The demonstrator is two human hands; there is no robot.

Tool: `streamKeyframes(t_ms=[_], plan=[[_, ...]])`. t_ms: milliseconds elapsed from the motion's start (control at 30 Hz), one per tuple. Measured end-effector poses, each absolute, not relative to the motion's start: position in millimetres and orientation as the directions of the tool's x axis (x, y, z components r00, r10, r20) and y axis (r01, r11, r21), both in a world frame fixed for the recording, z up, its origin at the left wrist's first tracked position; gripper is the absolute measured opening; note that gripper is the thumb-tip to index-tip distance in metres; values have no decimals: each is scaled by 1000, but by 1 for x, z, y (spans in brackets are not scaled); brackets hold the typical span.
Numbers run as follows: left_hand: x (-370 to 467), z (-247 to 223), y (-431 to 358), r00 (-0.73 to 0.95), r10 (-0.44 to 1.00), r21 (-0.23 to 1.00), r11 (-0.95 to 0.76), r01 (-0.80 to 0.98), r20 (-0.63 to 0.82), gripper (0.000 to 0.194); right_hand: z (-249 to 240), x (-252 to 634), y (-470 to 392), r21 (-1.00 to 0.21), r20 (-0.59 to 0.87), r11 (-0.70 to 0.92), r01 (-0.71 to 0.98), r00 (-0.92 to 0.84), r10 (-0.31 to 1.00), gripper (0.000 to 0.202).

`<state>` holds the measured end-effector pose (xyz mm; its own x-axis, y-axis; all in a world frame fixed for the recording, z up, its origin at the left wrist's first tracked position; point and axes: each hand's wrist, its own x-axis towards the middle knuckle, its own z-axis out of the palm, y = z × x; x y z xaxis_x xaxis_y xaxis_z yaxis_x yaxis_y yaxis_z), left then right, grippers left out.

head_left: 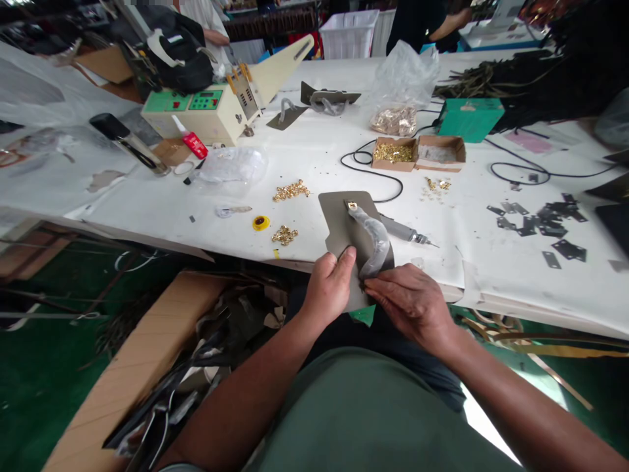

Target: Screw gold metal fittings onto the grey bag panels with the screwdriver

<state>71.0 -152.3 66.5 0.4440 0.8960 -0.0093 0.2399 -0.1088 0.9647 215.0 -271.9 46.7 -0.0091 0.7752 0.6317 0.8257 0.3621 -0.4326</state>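
Note:
A flat olive-grey panel (337, 213), like a bag piece, is held tilted at the table's front edge. Along it runs a curved bag handle (376, 236) wrapped in clear plastic, with gold hardware at its far end. My left hand (328, 288) is closed on the panel's left edge, thumb on top. The fingers of my right hand (413, 301) pinch at the handle's near end, hiding what is there. Just behind the panel lies a grey electric screwdriver (403, 231). Small gold fittings (285, 235) sit in piles to the left, near a yellow round item (261, 223).
Farther back are open cardboard boxes (420, 165) of small parts, a green box (470, 120) and a cream machine (196, 118). Dark metal plates (548, 219) lie at right. A black cable (393, 177) loops across the table (236, 236). Other people stand behind.

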Motion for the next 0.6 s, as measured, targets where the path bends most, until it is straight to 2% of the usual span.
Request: streamKeyframes(t_ms=[167, 267, 333, 433, 500, 533, 600], plan=[[75, 59, -149, 483, 872, 972, -41, 232, -79, 59, 50, 234, -271, -235, 621, 523, 819, -287, 729, 27], [79, 52, -148, 476, 870, 979, 38, 199, -130, 60, 48, 240, -274, -186, 608, 508, 841, -307, 732, 30], [81, 50, -147, 462, 871, 980, 96, 173, -167, 61, 44, 240, -279, -205, 613, 474, 857, -265, 744, 35], [82, 50, -144, 420, 883, 977, 177, 115, -210, 61, 35, 238, -290, -322, 633, 407, 855, -126, 764, 43], [83, 53, -143, 413, 884, 975, 216, 60, -221, 59, 30, 237, -298, -498, 624, 298, 814, 99, 775, 46], [84, 55, -144, 427, 876, 971, 235, 33, -227, 56, 29, 236, -300, -615, 582, 215, 758, 254, 772, 46], [86, 59, -150, 485, 838, 957, 289, -7, -250, 47, 30, 235, -304, -860, 357, 51, 508, 528, 770, 46]])
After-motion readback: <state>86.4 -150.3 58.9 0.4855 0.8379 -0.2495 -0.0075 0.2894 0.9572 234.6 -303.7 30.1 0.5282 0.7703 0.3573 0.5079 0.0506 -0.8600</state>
